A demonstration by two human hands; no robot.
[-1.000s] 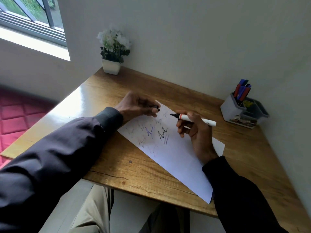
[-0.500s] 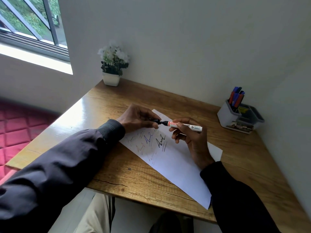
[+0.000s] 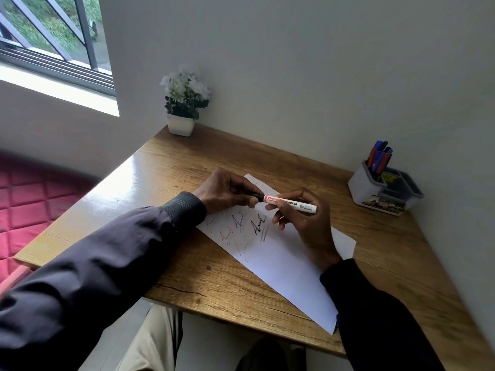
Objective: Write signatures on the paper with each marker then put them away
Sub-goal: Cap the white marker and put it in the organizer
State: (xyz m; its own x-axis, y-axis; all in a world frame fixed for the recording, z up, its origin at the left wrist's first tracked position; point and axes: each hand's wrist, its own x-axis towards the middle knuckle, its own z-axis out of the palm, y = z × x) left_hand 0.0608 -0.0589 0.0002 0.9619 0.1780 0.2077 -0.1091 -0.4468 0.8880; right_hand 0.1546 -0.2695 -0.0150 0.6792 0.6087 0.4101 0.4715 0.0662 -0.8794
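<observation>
Signalling put-away, the cap (image 3: 255, 196) pinched in the left grip (image 3: 227, 190), lately apart, is pressed onto the marker (image 3: 292, 204) clasped in the right grip (image 3: 304, 223).

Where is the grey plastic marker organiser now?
Head view: the grey plastic organiser sits at the wooden desk's far right corner, beyond the right hand gripping the white marker.

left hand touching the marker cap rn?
Touching. The head view shows the left hand pinching the cap at the end of the marker, with no gap. The right hand grips the barrel.
</observation>
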